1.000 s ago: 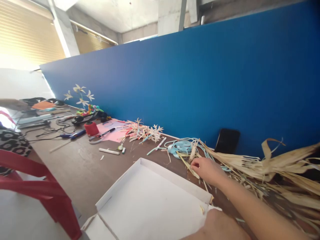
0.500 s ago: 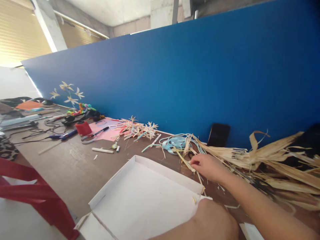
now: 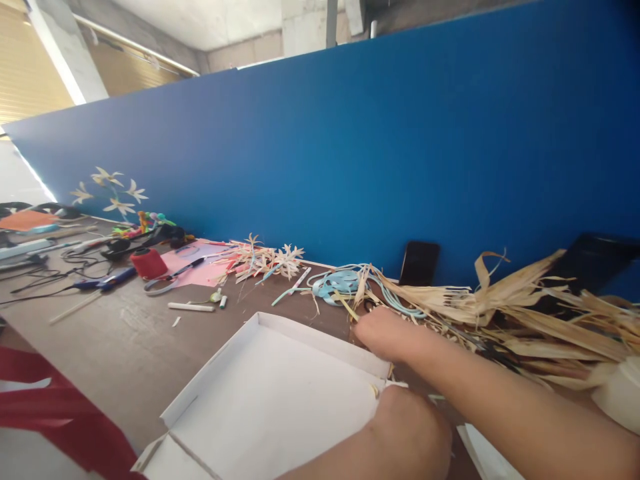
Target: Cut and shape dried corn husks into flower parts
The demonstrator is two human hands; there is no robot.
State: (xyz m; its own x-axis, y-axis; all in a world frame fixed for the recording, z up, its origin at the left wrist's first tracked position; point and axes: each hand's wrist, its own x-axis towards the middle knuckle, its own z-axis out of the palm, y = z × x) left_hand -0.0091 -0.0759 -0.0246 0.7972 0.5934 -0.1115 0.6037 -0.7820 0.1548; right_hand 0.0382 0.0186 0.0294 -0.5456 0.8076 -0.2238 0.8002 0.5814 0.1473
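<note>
My left hand (image 3: 409,427) is closed over the right side wall of an open, shallow white cardboard box (image 3: 280,393); its fingers are mostly hidden. A small yellowish scrap lies inside the box by that hand. Just past the box's far right corner, my right hand (image 3: 384,332) is low on the table with its fingers curled, and whatever is in them is hidden. A pale yellow strip (image 3: 347,308) ends beside its fingertips. Behind it lies a tangle of light-blue ribbon (image 3: 336,285), and dried corn husks (image 3: 450,300) spread off to the right.
A black phone (image 3: 419,264) leans against the blue partition (image 3: 320,167). Leftward on the brown table (image 3: 120,340) are a white stick (image 3: 191,307), pink paper with straw-like flowers, a red spool (image 3: 149,264), a blue glue gun (image 3: 107,280) and cables. A red chair (image 3: 55,413) stands front left.
The view has turned slightly right. My right hand has moved left, closer to the box's far wall, and its fingers now point downward. My left hand stays at the box's side.
</note>
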